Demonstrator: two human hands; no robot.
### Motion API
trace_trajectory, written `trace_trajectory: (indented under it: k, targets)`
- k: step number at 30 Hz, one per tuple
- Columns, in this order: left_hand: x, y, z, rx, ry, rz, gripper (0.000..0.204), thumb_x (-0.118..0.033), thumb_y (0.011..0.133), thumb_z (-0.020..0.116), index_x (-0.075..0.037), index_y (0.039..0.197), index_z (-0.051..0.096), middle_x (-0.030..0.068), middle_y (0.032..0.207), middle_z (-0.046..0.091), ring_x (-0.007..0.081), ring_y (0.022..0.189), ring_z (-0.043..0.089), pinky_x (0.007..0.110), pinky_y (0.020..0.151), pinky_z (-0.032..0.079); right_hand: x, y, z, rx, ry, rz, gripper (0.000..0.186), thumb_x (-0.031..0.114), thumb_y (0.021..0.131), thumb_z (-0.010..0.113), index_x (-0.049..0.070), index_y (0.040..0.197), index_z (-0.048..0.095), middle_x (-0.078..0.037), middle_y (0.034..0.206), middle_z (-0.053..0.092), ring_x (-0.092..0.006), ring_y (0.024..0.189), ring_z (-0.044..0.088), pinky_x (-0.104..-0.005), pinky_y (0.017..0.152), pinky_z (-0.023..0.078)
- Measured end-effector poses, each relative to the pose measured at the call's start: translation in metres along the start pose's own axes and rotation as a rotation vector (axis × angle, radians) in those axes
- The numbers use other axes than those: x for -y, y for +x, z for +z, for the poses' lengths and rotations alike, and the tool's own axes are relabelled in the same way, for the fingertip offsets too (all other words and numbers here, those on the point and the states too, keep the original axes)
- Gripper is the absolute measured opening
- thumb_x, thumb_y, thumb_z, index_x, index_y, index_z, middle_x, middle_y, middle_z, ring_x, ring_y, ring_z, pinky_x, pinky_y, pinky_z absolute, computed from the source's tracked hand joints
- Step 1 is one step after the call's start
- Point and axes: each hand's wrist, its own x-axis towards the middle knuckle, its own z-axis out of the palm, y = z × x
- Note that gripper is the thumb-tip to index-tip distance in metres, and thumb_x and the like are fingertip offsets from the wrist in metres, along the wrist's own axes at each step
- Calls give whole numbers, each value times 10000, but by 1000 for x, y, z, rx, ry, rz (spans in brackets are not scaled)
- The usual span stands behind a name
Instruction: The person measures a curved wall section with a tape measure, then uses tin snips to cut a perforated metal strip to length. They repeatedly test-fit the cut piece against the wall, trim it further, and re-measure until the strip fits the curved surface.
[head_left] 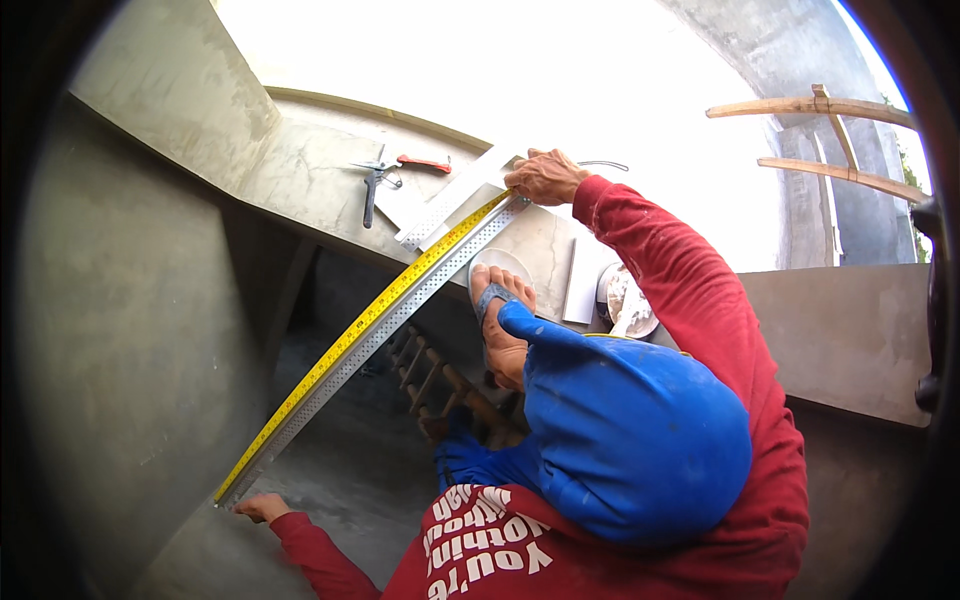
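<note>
A yellow tape measure (350, 335) lies stretched along a perforated metal corner strip (400, 318), running diagonally from the concrete ledge (300, 170) down to the lower left. My right hand (545, 175) presses the upper ends of tape and strip onto the ledge. At the bottom, my left hand (262, 506) pinches their lower ends against the grey wall surface. My right foot in a sandal (500, 310) rests on the ledge, with my blue-trousered knee (630, 430) raised in front of my red shirt.
Grey-handled snips (372, 188) and a red-handled tool (423, 163) lie on the ledge beside a second perforated strip (440, 210). A white tile (583, 280) and a bowl of white paste (627, 300) sit near my foot. A wooden ladder (440, 385) stands below. Bamboo poles (810, 105) cross the upper right.
</note>
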Motion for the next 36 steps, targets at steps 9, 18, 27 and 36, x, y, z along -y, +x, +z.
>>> trace_trajectory:
  k: [9, 18, 27, 36]
  targets:
    - [25, -412, 35, 1521, -30, 1172, 64, -11, 924, 655, -5, 978, 690, 137, 910, 682, 293, 816, 657, 371, 738, 523, 3, -1, 1, 0, 4, 21, 176, 296, 1001, 565, 218, 895, 681, 43, 918, 685, -226, 951, 612, -377, 750, 547]
    - [54, -566, 136, 1502, 251, 1536, 142, -161, 907, 685, -38, 969, 650, 143, 990, 619, 342, 925, 669, 433, 809, 547, 3, 1, -5, -9, 57, 25, 163, 271, 956, 582, 209, 823, 652, 28, 804, 672, -253, 862, 598, -395, 699, 493]
    - [74, -583, 161, 1356, 220, 1634, 130, -198, 857, 739, -98, 868, 657, 82, 885, 626, 297, 791, 691, 414, 683, 562, -1, 5, 4, -27, 93, 19, 170, 245, 929, 599, 202, 777, 660, 0, 729, 652, -250, 789, 612, -406, 702, 492]
    - [70, -585, 156, 1318, 381, 1590, 159, -233, 863, 718, -88, 839, 656, 93, 874, 661, 318, 751, 695, 446, 638, 552, -1, 5, 2, -44, 104, 7, 164, 218, 907, 610, 199, 752, 661, 11, 712, 654, -255, 805, 622, -415, 655, 494]
